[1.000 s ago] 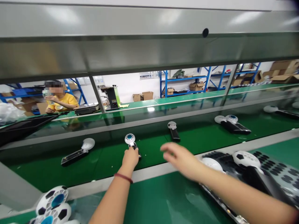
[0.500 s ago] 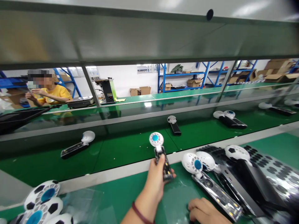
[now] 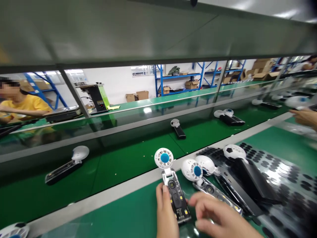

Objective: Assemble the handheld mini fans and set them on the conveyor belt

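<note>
My left hand (image 3: 165, 216) is closed round the lower handle of a small hand-held fan (image 3: 170, 180). The fan has a white round head with a blue centre, and its handle is uncovered, showing a circuit board. It lies tilted over the green bench (image 3: 128, 215), head pointing away from me. My right hand (image 3: 219, 219) is just right of that handle, slightly blurred, fingers apart and holding nothing. A second fan with a blue centre (image 3: 194, 170) lies right beside the held one.
A black-handled fan with a football-patterned head (image 3: 234, 151) rests on a sheet of black dots (image 3: 279, 165). More fans lie on the conveyor belt (image 3: 119, 165) beyond. Another person's hand (image 3: 305, 116) works at the right. A person in yellow (image 3: 23, 104) sits across the line.
My left hand took the fan off the belt and brought it down to the bench near me. My right hand moved from the bench's right over to the fan's handle.
</note>
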{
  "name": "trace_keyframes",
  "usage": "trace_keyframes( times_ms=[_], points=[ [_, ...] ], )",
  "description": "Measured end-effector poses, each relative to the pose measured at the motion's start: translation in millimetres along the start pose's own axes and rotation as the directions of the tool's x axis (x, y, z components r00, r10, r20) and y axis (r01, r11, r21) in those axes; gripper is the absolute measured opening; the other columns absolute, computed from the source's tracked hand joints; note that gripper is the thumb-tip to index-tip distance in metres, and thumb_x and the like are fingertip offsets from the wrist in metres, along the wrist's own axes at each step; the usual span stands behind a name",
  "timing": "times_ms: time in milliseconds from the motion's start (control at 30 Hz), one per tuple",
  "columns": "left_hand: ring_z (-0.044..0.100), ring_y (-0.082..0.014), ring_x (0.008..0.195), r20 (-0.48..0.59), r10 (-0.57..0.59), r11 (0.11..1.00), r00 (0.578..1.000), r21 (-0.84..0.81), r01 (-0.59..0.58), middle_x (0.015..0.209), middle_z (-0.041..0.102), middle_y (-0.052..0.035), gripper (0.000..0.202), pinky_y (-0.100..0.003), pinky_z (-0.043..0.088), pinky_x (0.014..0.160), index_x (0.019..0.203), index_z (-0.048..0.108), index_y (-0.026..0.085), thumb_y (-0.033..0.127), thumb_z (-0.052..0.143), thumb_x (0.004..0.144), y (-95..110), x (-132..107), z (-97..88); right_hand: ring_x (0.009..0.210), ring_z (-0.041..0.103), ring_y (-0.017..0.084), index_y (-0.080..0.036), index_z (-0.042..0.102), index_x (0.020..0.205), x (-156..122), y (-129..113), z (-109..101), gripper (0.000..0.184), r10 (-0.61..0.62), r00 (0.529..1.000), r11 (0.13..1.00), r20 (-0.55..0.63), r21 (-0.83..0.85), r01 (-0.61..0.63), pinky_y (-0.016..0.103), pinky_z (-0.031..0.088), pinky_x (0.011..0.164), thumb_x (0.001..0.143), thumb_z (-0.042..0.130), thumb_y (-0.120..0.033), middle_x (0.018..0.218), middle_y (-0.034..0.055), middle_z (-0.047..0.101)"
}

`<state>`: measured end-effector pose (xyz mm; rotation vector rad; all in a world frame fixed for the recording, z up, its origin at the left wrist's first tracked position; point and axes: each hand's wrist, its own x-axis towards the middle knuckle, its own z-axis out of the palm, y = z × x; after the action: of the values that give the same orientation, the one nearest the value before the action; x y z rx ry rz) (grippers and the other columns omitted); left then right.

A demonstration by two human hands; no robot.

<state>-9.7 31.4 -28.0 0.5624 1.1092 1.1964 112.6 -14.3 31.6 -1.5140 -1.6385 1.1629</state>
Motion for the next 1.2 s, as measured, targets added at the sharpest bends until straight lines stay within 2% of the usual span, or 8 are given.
trace_keyframes(
  times_ms=[100,200,333,467,633,800,967,1200],
  points=[
    [0.062,-0.0195,0.070,-0.001,0.017,0.996,1.000,0.082,-0.017,0.085,0.064,-0.0056,0.053,-0.029,0.045,0.063,0.105,0.046,0.021,0.060,0.048,0.069,4,-7,-1.8,0.113,0.044,0.021,-0.022,0.051,0.061,18,-21,-9,0.013,0.062,0.986,0.992,-0.152,0.119,-0.043,0.030,0.038,0.091,0.073,0.050,-0.019,0.118,0.0021,0.050],
    [0.061,-0.0210,0.078,-0.023,0.018,0.985,1.000,0.172,-0.014,0.092,0.064,-0.0057,0.054,-0.029,0.043,0.068,0.106,0.046,0.022,0.061,0.047,0.069,8,-10,-1.6,0.118,0.039,0.021,-0.022,0.053,0.063,35,-30,-7,0.012,0.047,0.984,0.992,-0.174,0.122,-0.026,0.034,0.032,0.098,0.074,0.049,-0.020,0.122,0.0017,0.046],
    [0.057,-0.0217,0.087,-0.058,0.075,0.954,0.995,0.295,-0.055,0.095,0.063,-0.0051,0.054,-0.027,0.041,0.072,0.103,0.049,0.021,0.062,0.048,0.068,11,-12,-0.5,0.113,0.043,0.019,-0.022,0.053,0.065,43,-30,-1,0.012,0.001,0.986,0.998,-0.168,0.066,0.010,0.033,0.033,0.094,0.075,0.048,-0.017,0.119,0.0011,0.048],
    [0.058,-0.0219,0.085,-0.040,0.046,0.963,0.998,0.268,-0.033,0.098,0.062,-0.0063,0.057,-0.028,0.043,0.072,0.105,0.048,0.021,0.063,0.047,0.067,10,-12,-2.3,0.112,0.043,0.019,-0.021,0.052,0.064,39,-29,-1,0.013,0.010,0.987,0.998,-0.158,0.063,0.000,0.032,0.034,0.092,0.076,0.047,-0.017,0.120,0.0007,0.047],
    [0.059,-0.0222,0.088,-0.031,0.039,0.971,0.999,0.235,-0.031,0.096,0.065,-0.0041,0.046,-0.027,0.043,0.072,0.102,0.052,0.023,0.057,0.049,0.070,10,-12,-5.4,0.112,0.044,0.020,-0.021,0.049,0.063,39,-32,1,0.014,0.065,0.983,0.996,-0.174,0.071,-0.053,0.031,0.036,0.089,0.075,0.046,-0.016,0.124,0.0015,0.044],
    [0.059,-0.0215,0.088,-0.025,0.022,0.977,0.999,0.211,-0.017,0.094,0.066,-0.0027,0.045,-0.026,0.044,0.071,0.102,0.052,0.024,0.055,0.050,0.071,12,-14,-4.6,0.115,0.042,0.021,-0.022,0.050,0.065,41,-31,7,0.012,0.083,0.975,0.995,-0.204,0.075,-0.069,0.034,0.035,0.091,0.075,0.046,-0.017,0.127,0.0023,0.043],
    [0.060,-0.0227,0.089,-0.038,-0.014,0.981,0.999,0.193,0.021,0.092,0.066,-0.0035,0.044,-0.027,0.045,0.071,0.103,0.050,0.023,0.055,0.049,0.072,14,-17,-1.2,0.116,0.040,0.020,-0.022,0.050,0.067,41,-27,12,0.011,0.079,0.972,0.994,-0.222,0.089,-0.061,0.034,0.034,0.093,0.075,0.044,-0.018,0.128,0.0023,0.041],
    [0.059,-0.0235,0.092,-0.046,-0.003,0.981,0.999,0.192,0.012,0.092,0.066,-0.0029,0.042,-0.027,0.046,0.073,0.100,0.051,0.024,0.055,0.050,0.072,15,-18,0.3,0.114,0.043,0.019,-0.022,0.051,0.067,41,-24,13,0.011,0.059,0.971,0.996,-0.234,0.086,-0.040,0.031,0.036,0.090,0.075,0.045,-0.017,0.128,0.0020,0.042]
  ],
)
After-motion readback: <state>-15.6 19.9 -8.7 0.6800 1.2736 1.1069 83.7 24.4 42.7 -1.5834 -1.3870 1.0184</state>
